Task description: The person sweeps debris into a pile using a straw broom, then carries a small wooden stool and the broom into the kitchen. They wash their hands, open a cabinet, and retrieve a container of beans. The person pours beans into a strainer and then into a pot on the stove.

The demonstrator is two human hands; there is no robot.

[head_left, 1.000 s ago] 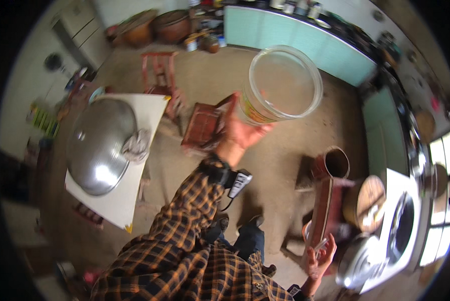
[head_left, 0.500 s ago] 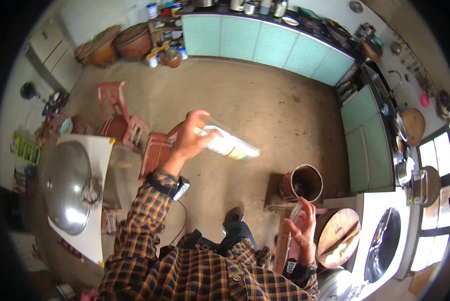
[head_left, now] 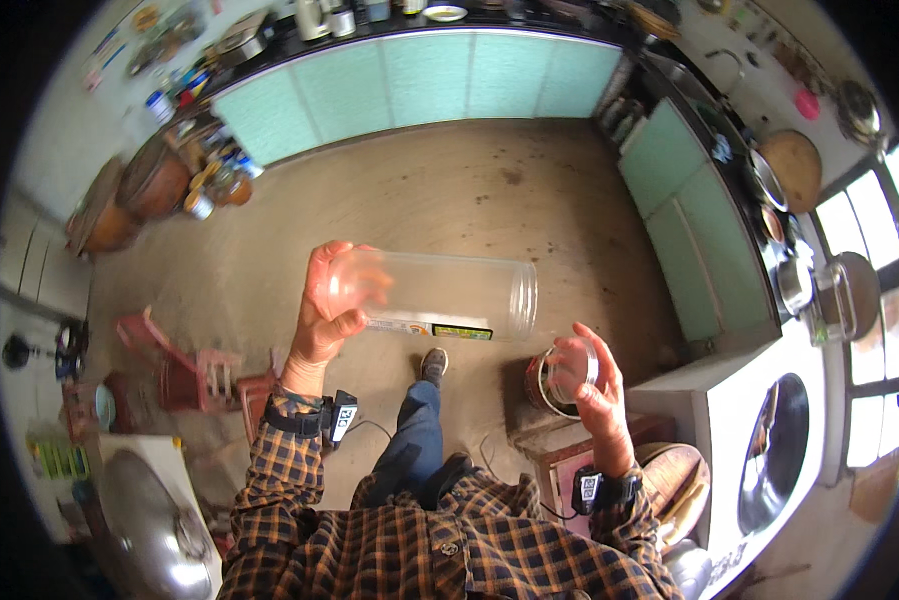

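Left hand (head_left: 321, 318) is curled round the closed end of a clear jar (head_left: 449, 290), held sideways above the floor (head_left: 369, 190), its mouth (ridged at the rim) facing right. The person's right hand (head_left: 605, 405), fingers half bent, grips a clear round lid (head_left: 575, 372), near the jar's mouth but apart from it. A metal dome (head_left: 149, 525) rests on the white worktop (head_left: 164, 450), close to its far edge.
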